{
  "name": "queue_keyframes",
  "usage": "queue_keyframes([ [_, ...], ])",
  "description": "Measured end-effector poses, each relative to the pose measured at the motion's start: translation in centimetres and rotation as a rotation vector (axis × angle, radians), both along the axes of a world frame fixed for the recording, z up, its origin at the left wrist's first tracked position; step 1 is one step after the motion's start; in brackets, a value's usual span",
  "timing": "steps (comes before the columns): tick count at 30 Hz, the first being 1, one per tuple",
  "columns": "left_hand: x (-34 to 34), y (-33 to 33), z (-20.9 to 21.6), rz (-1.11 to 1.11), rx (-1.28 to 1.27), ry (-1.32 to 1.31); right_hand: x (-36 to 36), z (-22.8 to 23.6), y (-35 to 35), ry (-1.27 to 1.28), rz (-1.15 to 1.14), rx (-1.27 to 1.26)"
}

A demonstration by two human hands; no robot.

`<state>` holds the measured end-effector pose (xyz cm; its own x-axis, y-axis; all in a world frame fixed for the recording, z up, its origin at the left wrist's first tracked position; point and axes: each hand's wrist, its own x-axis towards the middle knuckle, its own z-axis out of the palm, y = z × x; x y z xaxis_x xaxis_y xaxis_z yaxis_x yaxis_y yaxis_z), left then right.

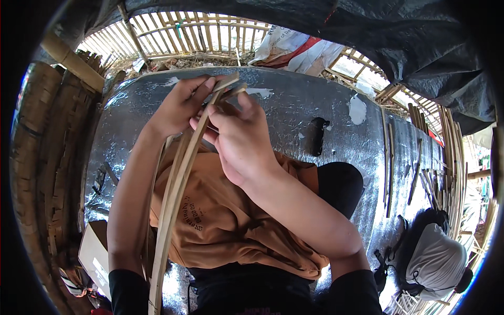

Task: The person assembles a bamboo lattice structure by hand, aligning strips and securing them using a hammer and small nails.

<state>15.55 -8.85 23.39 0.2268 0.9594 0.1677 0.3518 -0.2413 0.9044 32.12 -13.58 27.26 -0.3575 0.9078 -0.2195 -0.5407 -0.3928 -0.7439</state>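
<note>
Several long, pale bamboo strips (pixel 176 194) slant up across my lap from the lower edge, and their upper ends spread slightly apart. My left hand (pixel 181 107) is closed on the strips near those ends, its thumb pressed against them. Just to the right and a little lower, my right hand (pixel 244 136) grips the same strips, with its fingers curled around them. Part of the bundle is hidden behind the fingers. Beneath the strips, a rust-brown cloth (pixel 236 215) with dark print lies bunched over my lap.
A shiny silver sheet (pixel 346 142) covers the surface around me, with a black object (pixel 316 136) on it. Thin dark sticks (pixel 388 168) lie at right, above a grey-and-black bag (pixel 436 257). A cardboard box (pixel 94 252) stands lower left. Bamboo fencing (pixel 205 34) runs along the back.
</note>
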Motion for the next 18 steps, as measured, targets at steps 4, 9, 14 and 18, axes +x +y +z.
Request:
queue_keyframes([
  [4,1.6,-0.9,1.3,0.015,-0.075,0.031,1.7,-1.2,-1.2,0.149,0.004,0.05],
  [9,1.4,-0.9,0.9,-0.05,0.051,0.058,2.3,-3.3,-1.5,0.007,-0.031,0.132],
  [14,1.5,-1.0,0.9,-0.051,0.052,0.046,3.5,-4.7,0.4,-0.116,-0.045,0.191],
  [18,1.6,-0.9,1.1,-0.041,0.061,0.068,4.0,-4.6,2.3,-0.237,-0.1,0.228],
])
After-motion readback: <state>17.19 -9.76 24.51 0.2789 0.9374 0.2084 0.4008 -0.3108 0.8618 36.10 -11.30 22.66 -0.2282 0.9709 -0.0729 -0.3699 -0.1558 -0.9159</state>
